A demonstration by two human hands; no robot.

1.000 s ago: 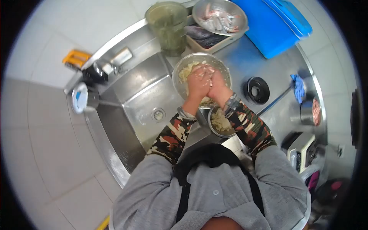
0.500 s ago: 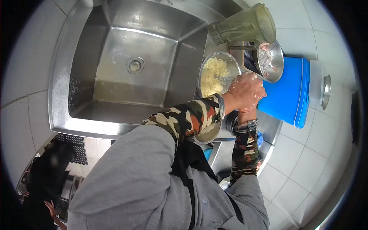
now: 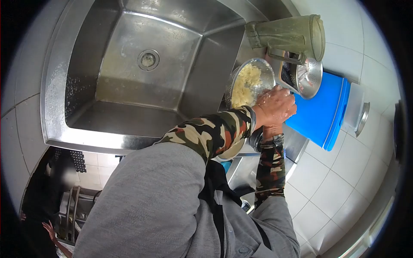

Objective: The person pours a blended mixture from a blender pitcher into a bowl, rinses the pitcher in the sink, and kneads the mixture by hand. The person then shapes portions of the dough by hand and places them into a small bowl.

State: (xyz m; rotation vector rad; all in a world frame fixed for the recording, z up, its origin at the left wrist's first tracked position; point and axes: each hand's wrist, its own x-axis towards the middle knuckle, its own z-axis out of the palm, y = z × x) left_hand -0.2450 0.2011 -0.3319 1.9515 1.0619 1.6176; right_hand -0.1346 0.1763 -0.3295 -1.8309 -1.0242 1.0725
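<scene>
My left hand (image 3: pixel 275 105) is pressed over my right hand (image 3: pixel 272 129), its fingers curled and flecked with pale bits. Both are clasped together at the right rim of a metal bowl (image 3: pixel 266 81). What lies between the palms is hidden. Pale yellow shredded food (image 3: pixel 246 86) fills the left part of the bowl. Most of my right hand is covered by the left one. Under my left forearm, part of a second bowl (image 3: pixel 234 151) shows, beside a black round dish (image 3: pixel 254 141).
A large steel sink (image 3: pixel 140 79) lies left. Beyond the bowl are a cloudy blender jug (image 3: pixel 297 36), a colander (image 3: pixel 316 81) with fish pieces, and a blue cooler (image 3: pixel 320 112). Another person (image 3: pixel 41 193) in dark clothes is at the lower left.
The view has turned and shifted toward the sink. My clasped hands have moved from over the food to the bowl's right edge, and stay pressed together.
</scene>
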